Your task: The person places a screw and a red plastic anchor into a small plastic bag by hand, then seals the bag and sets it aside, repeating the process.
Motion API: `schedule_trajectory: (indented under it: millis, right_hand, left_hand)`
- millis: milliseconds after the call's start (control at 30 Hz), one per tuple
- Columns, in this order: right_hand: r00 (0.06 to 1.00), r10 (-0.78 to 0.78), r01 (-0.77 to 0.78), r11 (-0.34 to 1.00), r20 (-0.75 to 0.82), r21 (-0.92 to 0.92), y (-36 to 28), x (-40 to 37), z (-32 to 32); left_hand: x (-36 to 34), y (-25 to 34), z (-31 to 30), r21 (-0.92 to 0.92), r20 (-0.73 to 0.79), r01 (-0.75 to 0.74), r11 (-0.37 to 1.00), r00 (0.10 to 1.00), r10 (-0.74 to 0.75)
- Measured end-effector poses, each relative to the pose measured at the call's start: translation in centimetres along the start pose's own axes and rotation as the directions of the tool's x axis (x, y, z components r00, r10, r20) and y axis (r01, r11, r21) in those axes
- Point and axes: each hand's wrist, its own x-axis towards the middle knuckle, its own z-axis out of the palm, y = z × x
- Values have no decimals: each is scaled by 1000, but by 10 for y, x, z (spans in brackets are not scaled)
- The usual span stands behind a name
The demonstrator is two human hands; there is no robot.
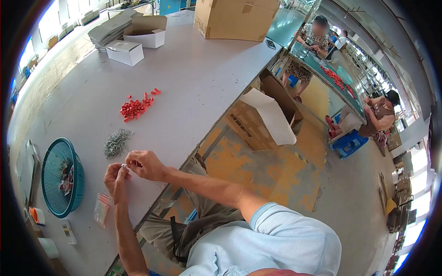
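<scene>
Close together over the table's near edge, my left hand and my right hand pinch at a small whitish item between their fingertips; its details are too small to make out. Just beyond them lies a pile of grey metal screws or pins. Farther up the table is a heap of small red pieces. A clear plastic bag with red marks lies beside my left forearm. To the left, a teal basket holds small packets.
White boxes and a large carton stand at the table's far side. An open carton is on the floor to the right. Two people sit at a green table. An orange-and-white roll lies at the left.
</scene>
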Motion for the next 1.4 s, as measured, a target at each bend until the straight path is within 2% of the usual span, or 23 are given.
schedule_trajectory:
  millis: [67, 167, 200, 233, 267, 300, 367, 400, 500, 567, 600, 700, 767, 800, 867, 933, 967, 1033, 1133, 1267, 1400]
  right_hand:
    - [1000, -14, 14, 1000, -3, 0, 0, 1, -1]
    - [996, 85, -86, 996, 23, 32, -1, 1, -4]
    - [989, 145, -148, 986, 41, 77, 1, -1, -1]
    - [974, 224, -226, 935, 38, 274, 11, -6, 6]
    - [970, 245, -240, 956, -8, 169, 16, -8, 1]
    - [977, 214, -214, 974, 14, 78, 21, -7, -9]
    - [953, 295, -300, 950, 66, 90, 39, -7, -43]
    - [964, 265, -262, 961, -20, 88, 51, -3, -63]
    - [928, 352, -362, 929, -120, -73, 70, 26, -127]
    - [940, 311, -338, 899, -138, -278, 92, 51, -154]
    - [939, 313, -341, 898, -140, -279, 103, 65, -157]
    - [986, 101, -156, 833, -131, -531, 139, 104, -171]
    - [990, -62, -43, 727, -129, -685, 176, 126, -166]
    - [995, -24, -61, 651, -100, -757, 182, 134, -163]
    - [956, 197, -291, 556, -217, -778, 177, 151, -155]
    - [926, 310, -364, 589, -214, -722, 170, 160, -153]
    - [922, 305, -377, 581, -237, -721, 167, 162, -151]
    - [895, 414, -386, 525, -169, -759, 163, 165, -148]
    - [862, 496, -386, 506, -105, -772, 161, 164, -148]
    - [861, 504, -362, 510, -70, -780, 154, 162, -151]
    - [859, 511, -265, 491, 29, -830, 150, 157, -153]
  left_hand:
    - [0, 0, 1, 10, 4, 0, 1000, 1000, 0]
    - [3, -5, 2, 64, -15, -3, 998, 1000, 4]
    - [5, -4, -1, 131, -27, 4, 991, 1000, -1]
    - [1, 1, -2, 135, -4, -17, 991, 1000, 18]
    - [-1, 7, 2, 140, 7, -39, 989, 999, 39]
    - [-3, 9, 2, 137, 15, -26, 990, 1000, 24]
    - [-5, 5, 3, 28, -25, 17, 999, 1000, -16]
    - [-5, 8, 4, 37, -59, 22, 999, 998, -20]
    - [-8, 7, 6, -5, -43, 40, 999, 998, -40]
    - [-4, 7, 11, -5, -7, 47, 999, 999, -47]
    - [-3, 6, 11, -5, -4, 49, 999, 999, -49]
    - [-3, 6, 13, 46, -16, 7, 999, 1000, -7]
    - [-5, 7, 9, 96, -20, 8, 995, 1000, -6]
    - [-2, 4, 9, 126, -20, 3, 992, 1000, 0]
    - [-2, 3, 12, 73, -20, 49, 996, 999, -48]
    - [-2, 6, 12, 49, -1, 54, 997, 999, -54]
    - [-2, 7, 13, 38, -15, 36, 999, 999, -35]
    - [-3, 7, 16, 22, -26, 16, 1000, 1000, -16]
    - [-3, 6, 14, 14, -15, -2, 1000, 1000, 2]
    - [-3, 5, 13, 42, -23, 25, 999, 999, -24]
    - [-2, 3, 12, 28, -17, 13, 1000, 1000, -13]
